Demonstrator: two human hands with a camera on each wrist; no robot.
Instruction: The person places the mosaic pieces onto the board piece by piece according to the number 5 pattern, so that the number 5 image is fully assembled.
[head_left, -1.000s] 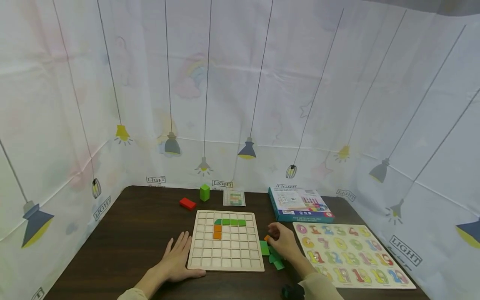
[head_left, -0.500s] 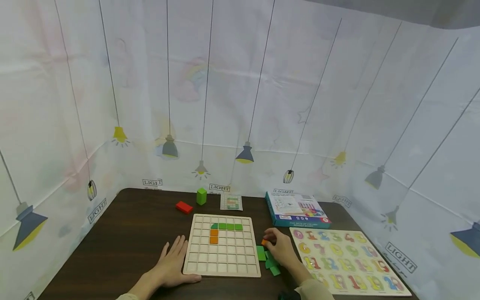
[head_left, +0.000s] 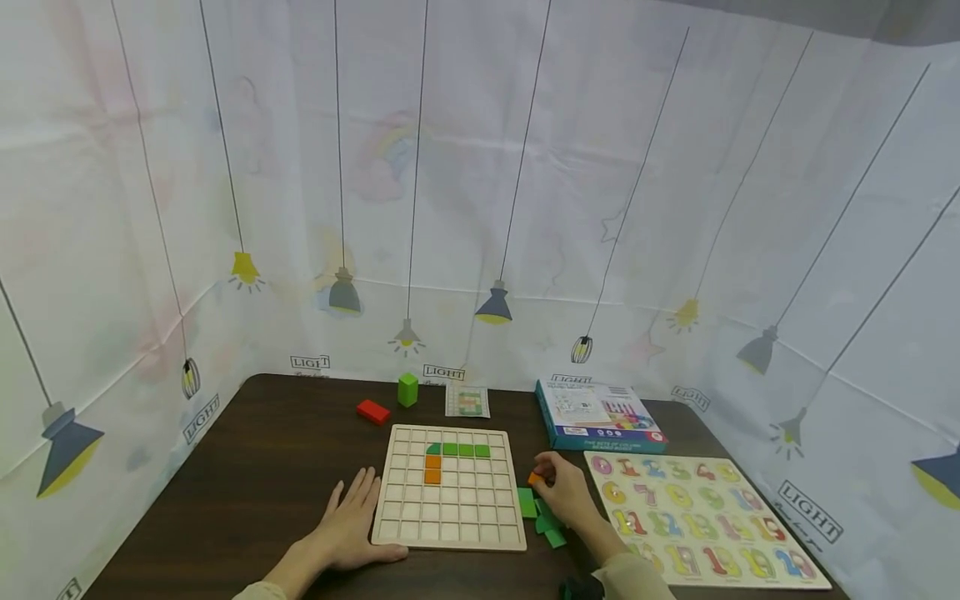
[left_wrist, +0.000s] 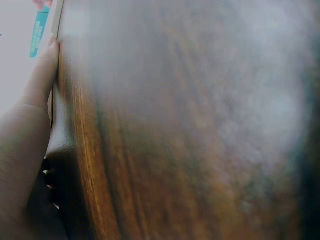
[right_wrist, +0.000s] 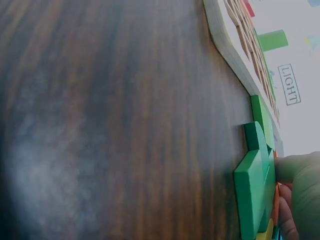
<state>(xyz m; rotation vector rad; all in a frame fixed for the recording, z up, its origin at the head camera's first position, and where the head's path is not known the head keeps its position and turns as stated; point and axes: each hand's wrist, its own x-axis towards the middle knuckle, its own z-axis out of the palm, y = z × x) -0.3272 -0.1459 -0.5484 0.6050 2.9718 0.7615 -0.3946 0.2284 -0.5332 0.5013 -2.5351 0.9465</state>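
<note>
A square wooden grid board (head_left: 452,510) lies on the dark table. Along one of its upper rows sit several green tiles (head_left: 466,451), with a teal rounded corner piece (head_left: 433,448) at their left end. Orange tiles (head_left: 432,468) run down below that corner piece. My left hand (head_left: 345,527) rests flat by the board's left edge, fingers spread and thumb along the near corner. Right of the board, my right hand (head_left: 567,493) pinches a small orange tile (head_left: 534,478) between thumb and fingers. Loose green pieces (right_wrist: 252,187) lie just beside that hand.
Behind the board are a red block (head_left: 372,411), a green block (head_left: 408,389) and a pattern card (head_left: 467,401). A blue-sided box (head_left: 600,417) stands back right, and a number puzzle board (head_left: 705,517) lies at the right. A printed curtain (head_left: 465,208) hangs behind.
The camera view shifts slightly. My right hand stays right of the board with the orange tile in its fingers. The left hand stays at the board's left edge.
</note>
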